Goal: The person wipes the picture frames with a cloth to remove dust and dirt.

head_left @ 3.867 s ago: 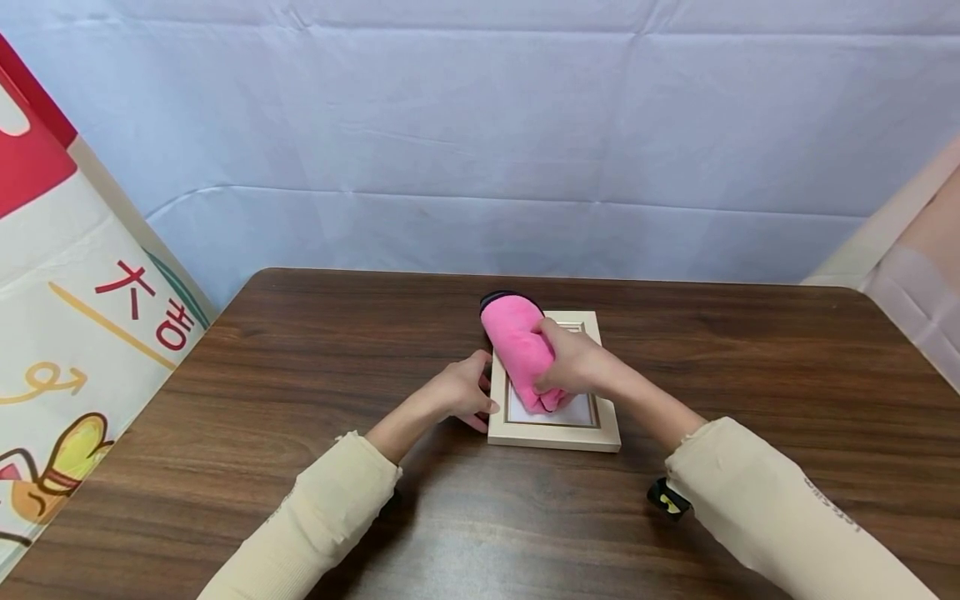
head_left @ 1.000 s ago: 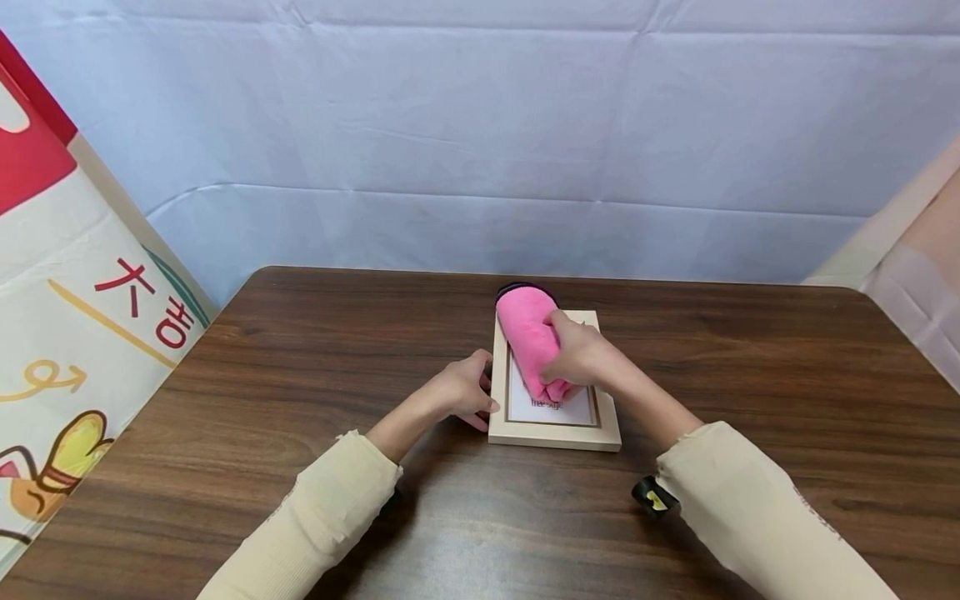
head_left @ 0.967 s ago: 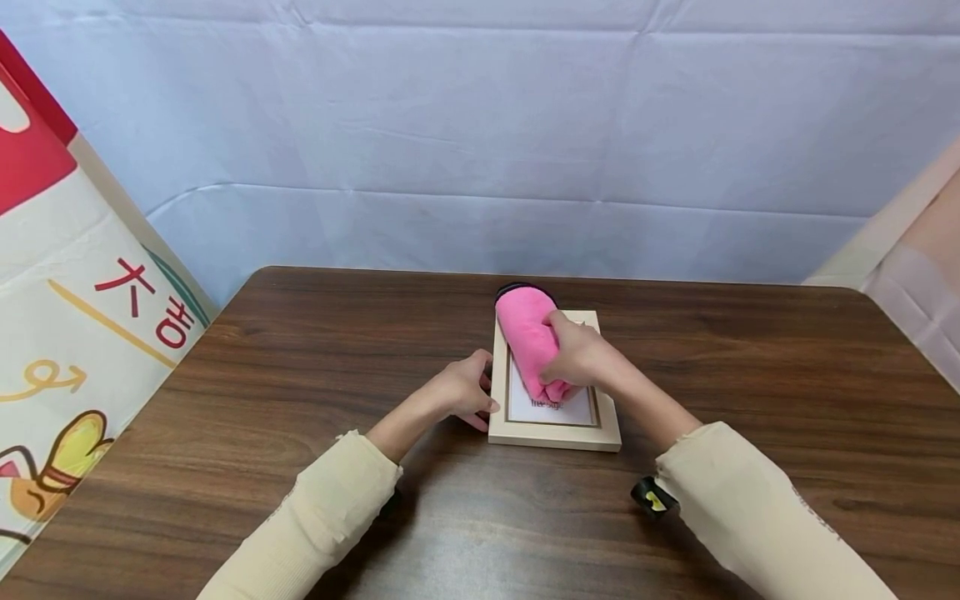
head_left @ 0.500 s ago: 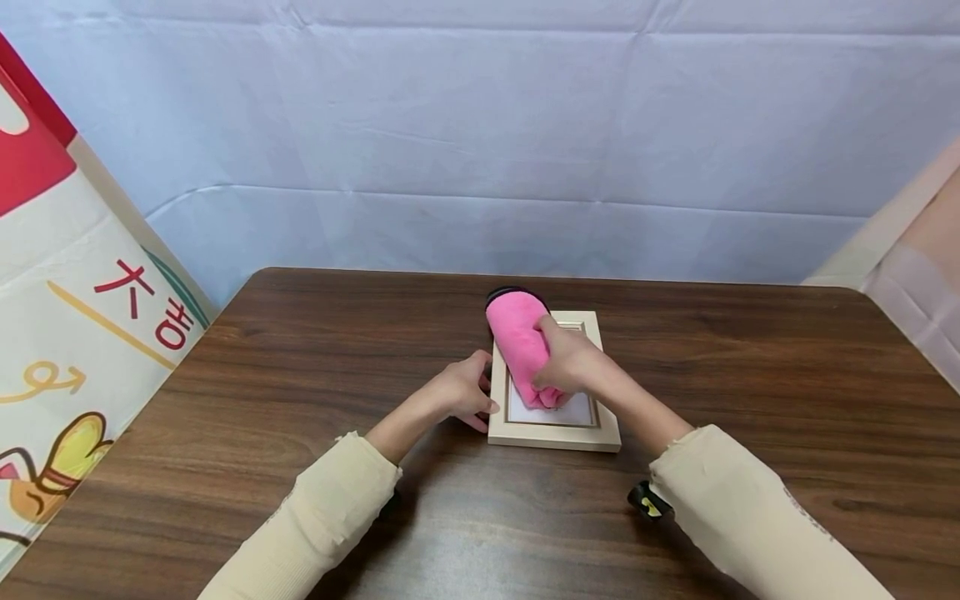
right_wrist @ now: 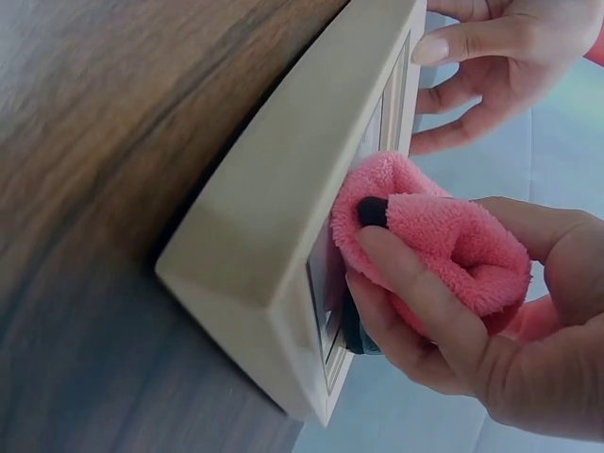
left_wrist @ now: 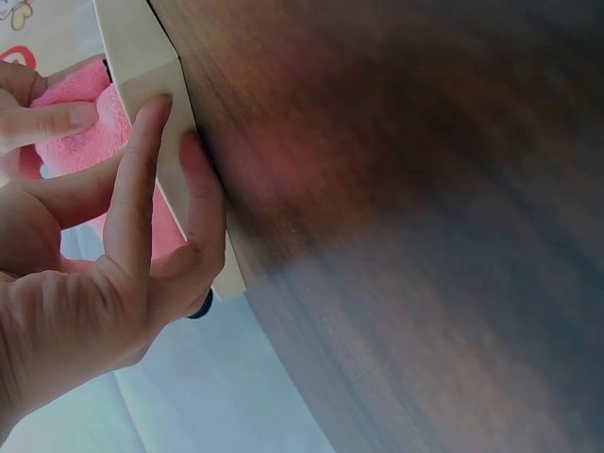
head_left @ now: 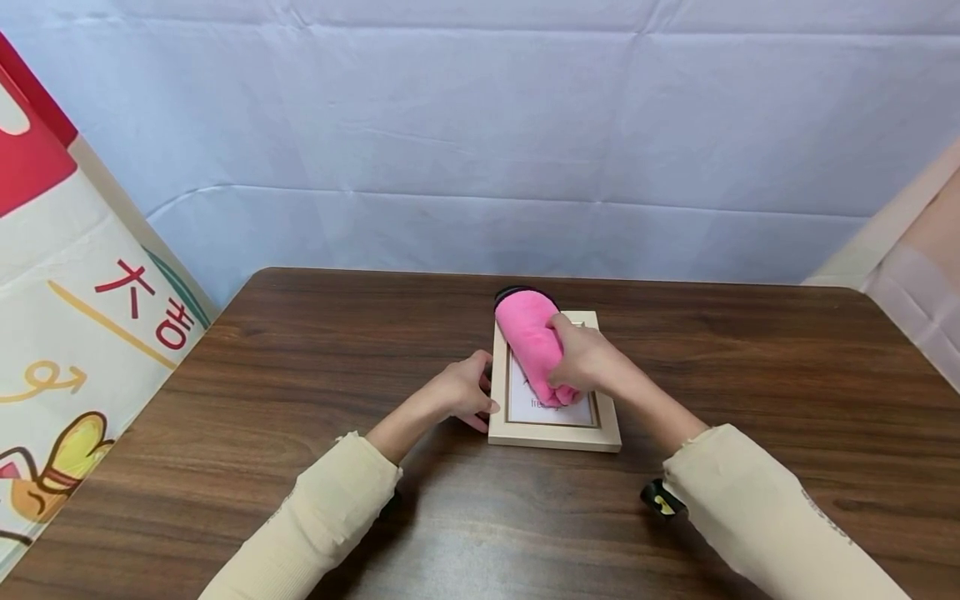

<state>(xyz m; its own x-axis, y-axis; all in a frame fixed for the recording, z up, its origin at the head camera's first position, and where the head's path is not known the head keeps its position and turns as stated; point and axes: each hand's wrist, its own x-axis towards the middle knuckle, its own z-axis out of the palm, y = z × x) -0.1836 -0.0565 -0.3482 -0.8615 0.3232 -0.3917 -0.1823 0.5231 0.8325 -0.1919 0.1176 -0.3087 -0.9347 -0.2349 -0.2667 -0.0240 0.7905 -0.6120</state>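
A cream picture frame [head_left: 555, 435] lies flat on the brown table, face up, with printed letters partly showing. My right hand [head_left: 583, 357] grips a rolled pink cloth [head_left: 528, 333] with a dark edge, laid slantwise over the frame's upper left. Seen from the right wrist, the fluffy cloth [right_wrist: 453, 250] is bunched between thumb and fingers against the frame's face. At the frame's left side is my left hand [head_left: 459, 387], its thumb at the face's edge. In the left wrist view, fairly straight fingers [left_wrist: 135, 203] press against the frame's outer side [left_wrist: 156, 80].
The wooden table [head_left: 337, 333] extends around the frame on all sides. Behind it hangs a pale fabric sheet [head_left: 480, 125]. At the left stands a printed panel [head_left: 90, 333] with red characters. A dark wrist device [head_left: 662, 498] sits under the right sleeve.
Over the last second the cloth in my right hand shifts down-left across the frame, then back up-right, covering and baring the printed letters. The left hand and the frame stay put.
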